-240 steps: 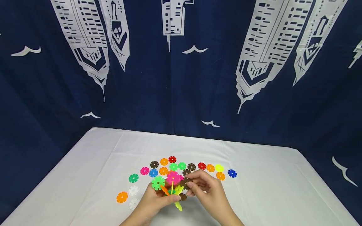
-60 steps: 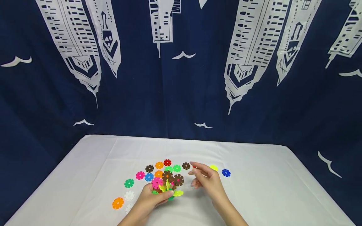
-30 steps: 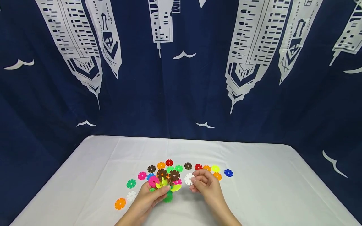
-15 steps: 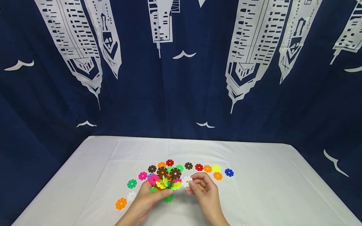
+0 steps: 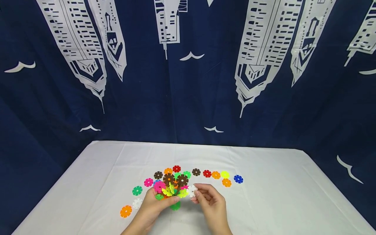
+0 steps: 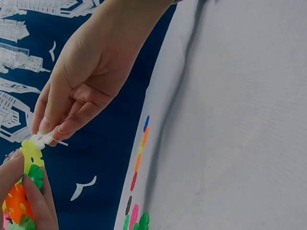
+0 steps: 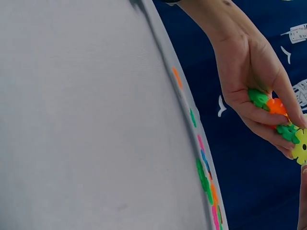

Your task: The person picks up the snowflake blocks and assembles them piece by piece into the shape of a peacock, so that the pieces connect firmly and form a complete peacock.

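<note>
My left hand grips a cluster of interlocked notched plastic discs above the table. The cluster shows a pink disc, brown discs, yellow discs, and orange and green ones. My right hand pinches a white notched disc between thumb and fingers. That white disc sits right at the edge of a yellow disc on the cluster's right side, as the left wrist view also shows. In the right wrist view the left hand curls round green and orange discs, and its thumb reaches the yellow one.
Loose discs lie on the white table in an arc behind the hands, from an orange disc at left to a blue disc at right. A white disc lies beside the left hand. A navy curtain hangs behind.
Two seconds ago no disc showed in the right hand; by one second ago it held the white disc. It has since moved left with it to the cluster. The left hand keeps its grip.
</note>
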`<state>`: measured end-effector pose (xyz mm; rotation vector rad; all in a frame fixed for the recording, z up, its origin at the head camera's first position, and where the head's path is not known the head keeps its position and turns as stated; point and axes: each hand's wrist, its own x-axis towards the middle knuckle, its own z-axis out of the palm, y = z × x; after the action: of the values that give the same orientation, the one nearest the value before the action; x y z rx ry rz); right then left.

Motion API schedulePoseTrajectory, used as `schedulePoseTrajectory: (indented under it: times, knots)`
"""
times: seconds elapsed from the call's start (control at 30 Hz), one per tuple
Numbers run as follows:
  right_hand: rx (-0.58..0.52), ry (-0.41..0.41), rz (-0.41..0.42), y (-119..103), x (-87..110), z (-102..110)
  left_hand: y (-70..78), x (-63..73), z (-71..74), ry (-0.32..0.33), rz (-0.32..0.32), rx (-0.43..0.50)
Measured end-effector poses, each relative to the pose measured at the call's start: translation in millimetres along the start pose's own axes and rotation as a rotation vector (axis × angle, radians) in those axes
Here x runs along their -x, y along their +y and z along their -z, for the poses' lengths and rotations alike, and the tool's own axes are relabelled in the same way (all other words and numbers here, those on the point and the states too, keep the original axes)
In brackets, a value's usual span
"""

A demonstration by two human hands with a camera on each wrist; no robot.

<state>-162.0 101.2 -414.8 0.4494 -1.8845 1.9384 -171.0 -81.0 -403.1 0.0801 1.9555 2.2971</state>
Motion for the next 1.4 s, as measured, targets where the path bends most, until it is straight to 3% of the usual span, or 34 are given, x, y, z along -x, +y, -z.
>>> schedulePoseTrajectory:
  times: [0.27, 0.73, 0.87, 0.97, 1.17, 1.3, 1.4]
  knots:
    - [0.000, 0.042, -0.039, 6, 5.4, -5, -6.9, -0.7, -0.5, 0.036, 0.038, -0.067]
    - [-0.036, 0.005, -0.055, 8, 2.9, -5, -4.9, -3.2, -3.6, 0.066, 0.059, -0.107]
    - [-0.075, 0.006, -0.114, 11, 2.1, -2, -0.2, -3.8, -3.0, 0.013, 0.110, -0.030]
    - [-0.134, 0.013, -0.226, 10, 0.2, 1, 6.3, -3.0, 1.6, -0.044, 0.138, 0.069]
    - [-0.445, 0.032, -0.502, 4, -3.0, 7, 20.0, 2.5, 8.9, -0.187, 0.093, 0.219]
    - [-0.570, 0.038, -0.553, 1, -4.1, 8, 13.6, 1.9, 3.1, -0.254, 0.049, 0.219]
    - [-0.586, 0.041, -0.539, 0, -4.7, 8, 3.7, 0.0, -4.0, -0.231, 0.033, 0.155]
